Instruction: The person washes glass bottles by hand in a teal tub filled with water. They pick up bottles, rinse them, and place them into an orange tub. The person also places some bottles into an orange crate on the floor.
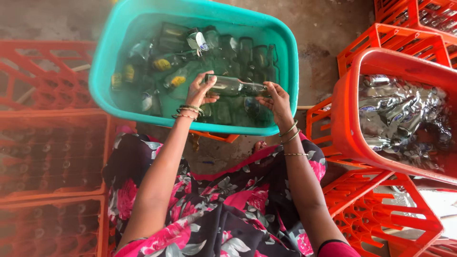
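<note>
Head-camera footage looked straight down on a person seated with a dark dress printed with pink flowers (228, 214) spread over the lap. Both hands held one clear glass bottle (236, 86) lying sideways just above the water of a turquoise plastic tub (288, 62). The left hand (201, 90), with bangles at the wrist, was closed around the bottle's wider base end, fingers curled over the glass. The right hand (275, 97), also wearing thin bangles, gripped the narrower neck end, thumb and fingers wrapped about it. Under the bottle, many more glass bottles (190, 52) lay submerged in the tub, some with yellow labels. To the person's right, a red-orange plastic tub (347, 123) held water and a heap of clear bottles (400, 114), resting on empty orange plastic crates (381, 209). To the left stood orange crates (47, 157) filled with upright bottles, seen from above.
</note>
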{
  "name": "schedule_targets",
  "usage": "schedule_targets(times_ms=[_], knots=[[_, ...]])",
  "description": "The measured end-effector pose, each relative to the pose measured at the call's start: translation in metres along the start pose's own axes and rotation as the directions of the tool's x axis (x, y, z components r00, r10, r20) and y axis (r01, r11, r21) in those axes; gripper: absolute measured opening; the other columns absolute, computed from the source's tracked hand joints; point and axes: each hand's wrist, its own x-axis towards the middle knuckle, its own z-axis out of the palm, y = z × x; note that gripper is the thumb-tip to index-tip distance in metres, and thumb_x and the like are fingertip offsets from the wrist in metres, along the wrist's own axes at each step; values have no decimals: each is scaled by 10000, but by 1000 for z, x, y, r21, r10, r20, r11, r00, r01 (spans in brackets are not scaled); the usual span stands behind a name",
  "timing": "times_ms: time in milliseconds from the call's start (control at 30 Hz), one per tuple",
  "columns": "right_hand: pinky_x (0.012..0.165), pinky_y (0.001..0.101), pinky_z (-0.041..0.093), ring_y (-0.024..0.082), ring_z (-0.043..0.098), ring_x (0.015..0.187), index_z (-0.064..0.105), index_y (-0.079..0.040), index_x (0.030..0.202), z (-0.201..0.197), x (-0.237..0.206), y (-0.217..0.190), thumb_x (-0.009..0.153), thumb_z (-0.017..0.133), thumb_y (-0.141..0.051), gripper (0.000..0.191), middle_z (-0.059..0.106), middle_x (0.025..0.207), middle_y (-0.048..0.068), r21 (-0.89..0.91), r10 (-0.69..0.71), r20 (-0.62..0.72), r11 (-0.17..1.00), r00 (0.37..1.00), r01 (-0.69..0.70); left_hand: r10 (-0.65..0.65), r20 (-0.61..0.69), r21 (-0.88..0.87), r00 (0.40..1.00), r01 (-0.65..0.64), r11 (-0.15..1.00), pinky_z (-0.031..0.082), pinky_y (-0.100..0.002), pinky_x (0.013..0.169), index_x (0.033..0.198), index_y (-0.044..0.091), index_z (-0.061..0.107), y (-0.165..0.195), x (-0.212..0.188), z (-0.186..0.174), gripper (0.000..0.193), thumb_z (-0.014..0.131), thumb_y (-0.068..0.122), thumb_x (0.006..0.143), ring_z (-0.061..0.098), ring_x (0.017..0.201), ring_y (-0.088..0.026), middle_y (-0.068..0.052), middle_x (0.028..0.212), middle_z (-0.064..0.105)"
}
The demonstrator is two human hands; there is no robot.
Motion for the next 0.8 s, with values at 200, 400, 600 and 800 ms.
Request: schedule_targets(times_ms=[200,400,600,800], knots=[[626,220,532,123,712,738,647,-81,1126,-3,0,-1,1044,593,-492,423,725,974,83,-134,48,-69,989,996,-57,-58,-129,152,990,77,985,519,-216,434,1133,103,601,10,12,10,576,679,622,895,668,499,-118,-94,833,697],[624,210,521,86,684,716,615,-156,1192,-2,-7,3,1020,560,-501,389,717,995,16,-139,19,15,990,1000,-16,141,-75,313,987,-111,943,421,-227,367,1097,115,588,36,23,28,600,723,632,826,582,440,-74,1,782,660],[613,209,507,76,659,707,582,-194,1227,3,-12,-5,1041,509,-516,380,689,1018,13,-64,0,23,998,1000,2,227,-49,442,973,-183,878,474,-242,400,1048,87,620,61,30,52,594,783,603,805,580,451,-66,-9,749,661],[596,211,490,54,590,665,596,-195,1229,0,-8,-10,1055,483,-521,386,631,944,-34,4,-12,-27,1000,1000,13,222,37,405,974,-217,888,503,-228,416,1149,55,626,72,29,75,723,863,585,719,607,505,-49,-4,819,702]])
